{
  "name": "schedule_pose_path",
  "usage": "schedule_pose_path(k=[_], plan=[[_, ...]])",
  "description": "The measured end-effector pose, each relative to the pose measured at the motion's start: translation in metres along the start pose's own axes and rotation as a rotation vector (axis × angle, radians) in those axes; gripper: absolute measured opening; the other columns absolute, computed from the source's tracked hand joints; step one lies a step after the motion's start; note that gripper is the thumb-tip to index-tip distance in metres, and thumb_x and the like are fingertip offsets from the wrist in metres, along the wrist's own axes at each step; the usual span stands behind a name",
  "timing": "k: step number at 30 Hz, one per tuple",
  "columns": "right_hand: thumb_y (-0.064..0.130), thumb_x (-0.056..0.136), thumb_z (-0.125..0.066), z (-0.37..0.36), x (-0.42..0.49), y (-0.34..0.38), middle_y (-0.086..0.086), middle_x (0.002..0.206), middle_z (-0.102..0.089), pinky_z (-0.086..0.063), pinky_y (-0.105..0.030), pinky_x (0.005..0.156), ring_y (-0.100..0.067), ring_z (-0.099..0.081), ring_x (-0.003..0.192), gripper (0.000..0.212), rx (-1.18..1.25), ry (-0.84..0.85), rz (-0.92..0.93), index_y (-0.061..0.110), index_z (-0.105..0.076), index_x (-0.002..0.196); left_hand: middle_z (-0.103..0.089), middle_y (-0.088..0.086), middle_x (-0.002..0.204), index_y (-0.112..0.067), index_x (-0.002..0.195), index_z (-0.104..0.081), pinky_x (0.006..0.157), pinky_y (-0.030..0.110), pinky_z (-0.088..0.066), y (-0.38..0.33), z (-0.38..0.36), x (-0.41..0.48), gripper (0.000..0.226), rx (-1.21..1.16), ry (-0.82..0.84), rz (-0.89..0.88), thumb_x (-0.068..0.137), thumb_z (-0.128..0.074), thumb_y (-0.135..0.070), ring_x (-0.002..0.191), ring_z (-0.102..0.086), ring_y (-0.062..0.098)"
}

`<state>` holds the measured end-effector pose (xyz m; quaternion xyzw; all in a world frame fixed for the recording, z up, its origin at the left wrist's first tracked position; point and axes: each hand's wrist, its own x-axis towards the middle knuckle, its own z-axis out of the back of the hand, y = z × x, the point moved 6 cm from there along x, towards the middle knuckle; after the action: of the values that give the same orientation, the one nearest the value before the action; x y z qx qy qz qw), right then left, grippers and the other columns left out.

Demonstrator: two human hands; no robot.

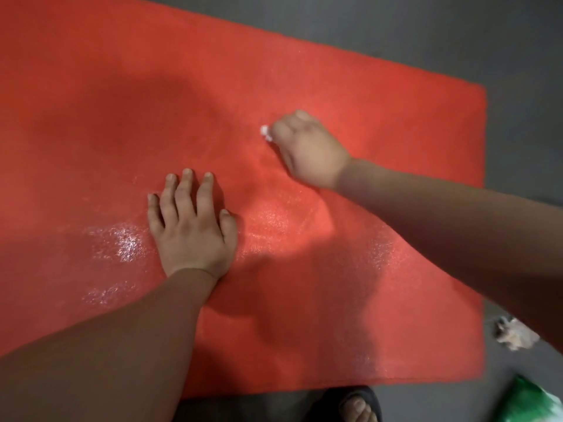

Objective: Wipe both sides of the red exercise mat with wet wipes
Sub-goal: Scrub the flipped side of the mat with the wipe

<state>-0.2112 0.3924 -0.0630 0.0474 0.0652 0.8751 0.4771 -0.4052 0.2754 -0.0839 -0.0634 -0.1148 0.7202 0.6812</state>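
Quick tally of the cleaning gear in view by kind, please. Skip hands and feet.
Red mat: 1
Wipes: 2, a held wipe in the right hand and a crumpled wipe beside the mat
Green packet: 1
Total: 4

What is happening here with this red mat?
A person is wiping the red mat, which lies flat on the grey floor. The right hand presses a white wipe onto it, while the left hand rests flat with spread fingers. Wet patches shine near the left hand. A crumpled wipe lies on the floor beside the mat.
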Motion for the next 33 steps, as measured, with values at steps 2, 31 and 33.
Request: schedule_pose_path(k=[2,31,33], plan=[[0.023,0.103,-0.044,0.008,-0.001,-0.014,-0.013,0.094,-0.061,-0.043,-0.042,0.081,-0.033,-0.053,0.085,0.018,-0.064,0.074,0.16,0.012,-0.059,0.104,-0.039,0.013,0.16,-0.019,0.152,-0.046,0.125,0.057,-0.01,0.0,0.0,0.0,0.066,-0.005,-0.008,0.005,0.09,-0.048,-0.04,0.153,-0.024,0.033],[0.027,0.103,-0.034,0.01,0.059,-0.1,-0.018,0.093,-0.066,-0.039,-0.046,0.083,-0.038,-0.059,0.089,0.035,-0.229,-0.187,-0.351,0.008,-0.062,0.096,-0.045,0.014,0.156,-0.016,0.148,-0.052,0.123,0.059,-0.016,-0.001,0.002,0.002,0.064,0.008,-0.038,-0.001,0.088,-0.053,-0.037,0.151,-0.031,0.035],[0.024,0.1,-0.032,0.023,0.047,-0.142,-0.016,0.106,-0.068,-0.038,-0.043,0.092,-0.037,-0.061,0.102,0.035,-0.252,-0.273,-0.796,0.009,-0.063,0.106,-0.045,0.013,0.156,-0.016,0.149,-0.052,0.124,0.059,-0.016,-0.002,0.003,0.002,0.064,0.008,-0.027,0.003,0.088,-0.051,-0.038,0.151,-0.03,0.035]])
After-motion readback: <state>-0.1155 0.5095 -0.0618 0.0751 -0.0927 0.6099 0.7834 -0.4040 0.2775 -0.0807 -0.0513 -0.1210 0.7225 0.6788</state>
